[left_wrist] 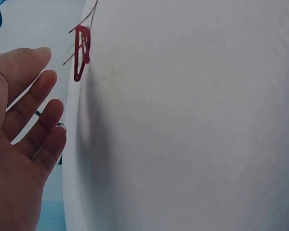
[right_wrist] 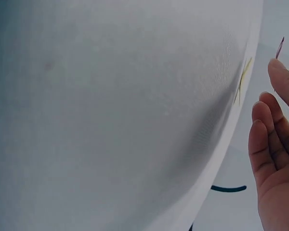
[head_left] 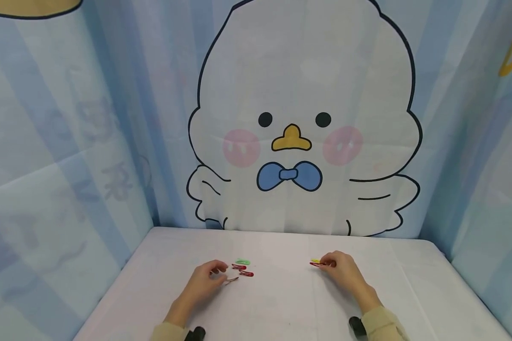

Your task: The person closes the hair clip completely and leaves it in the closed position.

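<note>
In the head view, my left hand (head_left: 206, 279) is at the left of the table with its fingers loosely bent and nothing held. Close by its fingertips is a brownish snap hair clip (head_left: 232, 281) with its parts spread. Two red hair clips (head_left: 246, 273) and a green hair clip (head_left: 242, 261) lie just past it. The left wrist view has a red hair clip (left_wrist: 82, 53) beyond the thumb, apart from it. On the right side, my right hand (head_left: 343, 270) pinches a dark red hair clip (right_wrist: 280, 47) between thumb and finger. A yellow hair clip (right_wrist: 243, 79) rests on the table right beside that hand.
White cloth covers the table (head_left: 281, 303). Behind it hangs a blue-striped curtain (head_left: 170, 142) with a large cartoon duck. Similar fabric walls (head_left: 47, 189) stand at both sides. Dark bands (head_left: 196, 334) show at the cuffs.
</note>
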`<state>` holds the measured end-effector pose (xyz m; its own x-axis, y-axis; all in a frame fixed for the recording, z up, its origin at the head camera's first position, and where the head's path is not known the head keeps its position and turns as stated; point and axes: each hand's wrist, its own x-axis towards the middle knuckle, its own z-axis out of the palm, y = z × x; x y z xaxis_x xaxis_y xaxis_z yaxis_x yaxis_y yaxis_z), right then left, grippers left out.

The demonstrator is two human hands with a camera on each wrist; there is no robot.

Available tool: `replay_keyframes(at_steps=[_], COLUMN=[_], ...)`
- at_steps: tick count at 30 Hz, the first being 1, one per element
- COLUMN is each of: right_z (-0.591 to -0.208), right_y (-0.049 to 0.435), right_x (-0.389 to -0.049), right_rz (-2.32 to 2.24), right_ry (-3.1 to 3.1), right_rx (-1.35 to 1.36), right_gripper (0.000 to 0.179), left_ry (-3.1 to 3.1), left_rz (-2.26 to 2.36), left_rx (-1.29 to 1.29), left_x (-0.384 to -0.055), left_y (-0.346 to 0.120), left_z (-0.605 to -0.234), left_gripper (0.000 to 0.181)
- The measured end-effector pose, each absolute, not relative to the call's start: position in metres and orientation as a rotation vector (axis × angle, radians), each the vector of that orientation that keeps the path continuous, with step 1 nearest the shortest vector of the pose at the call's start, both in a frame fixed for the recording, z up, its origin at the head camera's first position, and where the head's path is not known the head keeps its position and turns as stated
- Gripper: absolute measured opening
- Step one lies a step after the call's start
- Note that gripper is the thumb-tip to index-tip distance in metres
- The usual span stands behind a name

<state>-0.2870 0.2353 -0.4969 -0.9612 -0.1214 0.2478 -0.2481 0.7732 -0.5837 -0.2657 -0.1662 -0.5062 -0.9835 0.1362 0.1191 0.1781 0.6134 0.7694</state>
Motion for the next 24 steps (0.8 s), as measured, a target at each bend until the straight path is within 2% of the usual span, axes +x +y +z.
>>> replay_keyframes(at_steps=[24], right_z=[-0.499], right_y=[0.241], right_x=[-0.3], right_rz=[0.912], right_ry=[-2.961], right_rx=[0.189], right_gripper=[0.009], left_ry=[-2.881], left_rz=[-1.279], left_rx=[-0.391], left_x=[-0.273], left_y=[-0.176], left_z=[-0.51], left_gripper=[0.017])
